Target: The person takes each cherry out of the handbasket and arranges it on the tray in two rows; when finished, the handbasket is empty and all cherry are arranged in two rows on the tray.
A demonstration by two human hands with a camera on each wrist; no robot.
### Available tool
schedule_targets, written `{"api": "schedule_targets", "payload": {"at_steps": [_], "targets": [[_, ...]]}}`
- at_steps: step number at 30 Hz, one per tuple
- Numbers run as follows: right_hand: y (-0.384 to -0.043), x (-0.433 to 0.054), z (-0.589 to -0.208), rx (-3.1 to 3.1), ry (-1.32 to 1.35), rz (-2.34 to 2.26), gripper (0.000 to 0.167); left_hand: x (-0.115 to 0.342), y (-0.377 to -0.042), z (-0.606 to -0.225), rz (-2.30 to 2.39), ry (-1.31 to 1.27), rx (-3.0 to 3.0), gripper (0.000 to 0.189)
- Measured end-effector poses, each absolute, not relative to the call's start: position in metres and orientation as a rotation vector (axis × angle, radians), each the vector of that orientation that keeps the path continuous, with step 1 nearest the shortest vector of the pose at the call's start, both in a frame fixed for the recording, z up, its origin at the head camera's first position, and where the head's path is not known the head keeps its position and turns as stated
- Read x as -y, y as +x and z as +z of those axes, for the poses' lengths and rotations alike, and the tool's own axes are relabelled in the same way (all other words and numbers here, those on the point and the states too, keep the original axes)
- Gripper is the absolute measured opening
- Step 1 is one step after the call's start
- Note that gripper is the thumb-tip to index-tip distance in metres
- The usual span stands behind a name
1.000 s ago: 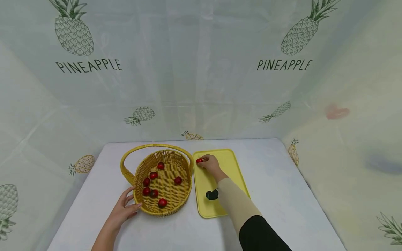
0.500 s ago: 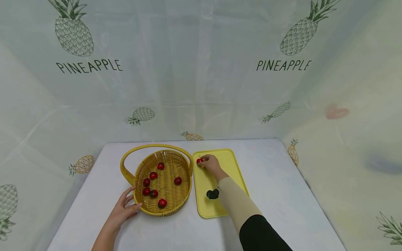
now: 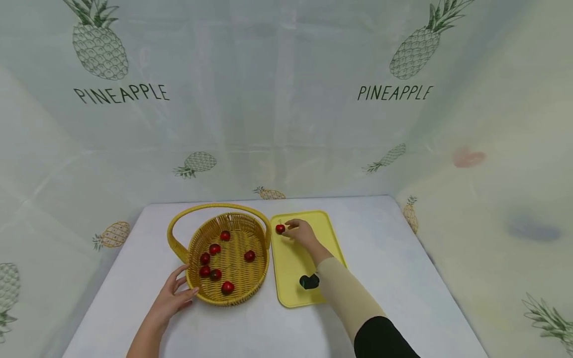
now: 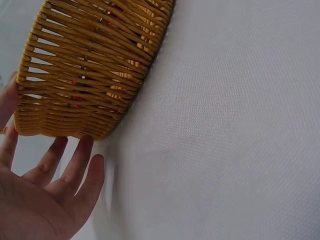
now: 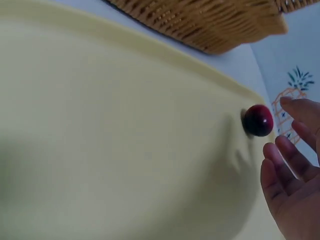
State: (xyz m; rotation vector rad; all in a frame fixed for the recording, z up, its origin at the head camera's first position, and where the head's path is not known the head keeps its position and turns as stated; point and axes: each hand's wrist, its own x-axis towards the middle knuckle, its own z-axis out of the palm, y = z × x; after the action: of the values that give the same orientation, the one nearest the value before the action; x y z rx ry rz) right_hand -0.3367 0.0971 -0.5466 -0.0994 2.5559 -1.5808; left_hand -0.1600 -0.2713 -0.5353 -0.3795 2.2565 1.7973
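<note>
In the head view my left hand (image 3: 172, 297) rests against the near left side of a round yellow wicker basket (image 3: 239, 278). Its fingers are spread and touch the basket's side and rim in the left wrist view. Several red cherries (image 3: 227, 288) lie inside the basket. One cherry (image 3: 280, 228) with a thin stem sits at the far left corner of a yellow tray (image 3: 291, 263). My right hand (image 3: 302, 232) hovers just right of that cherry, fingers loosely extended and holding nothing. A small gap shows between fingertips and cherry (image 5: 258, 120) in the right wrist view.
The tray stands directly right of the basket on a white table (image 3: 250, 328). An arched handle (image 3: 224, 205) rises over the basket's far side. A small black object (image 3: 309, 282) shows beside the right sleeve, above the tray. A pineapple-print curtain hangs behind the table.
The right fingers have let go of the cherry and drawn slightly right; it stays at the tray's corner. The left hand keeps its place at the basket. The head view has shifted slightly.
</note>
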Motion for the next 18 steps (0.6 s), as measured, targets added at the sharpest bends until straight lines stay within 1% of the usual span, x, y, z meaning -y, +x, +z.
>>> {"api": "schedule_targets", "payload": {"at_steps": [7, 18], "targets": [[-0.314, -0.097, -0.533, -2.557, -0.233, -1.467, 0.038, 0.272, -0.160, -0.536, 1.797, -0.383, -2.248, 0.086], [-0.281, -0.094, -0.506, -2.471, -0.436, -1.434, 0.038, 0.273, -0.161, -0.538, 1.804, -0.395, -2.242, 0.086]]}}
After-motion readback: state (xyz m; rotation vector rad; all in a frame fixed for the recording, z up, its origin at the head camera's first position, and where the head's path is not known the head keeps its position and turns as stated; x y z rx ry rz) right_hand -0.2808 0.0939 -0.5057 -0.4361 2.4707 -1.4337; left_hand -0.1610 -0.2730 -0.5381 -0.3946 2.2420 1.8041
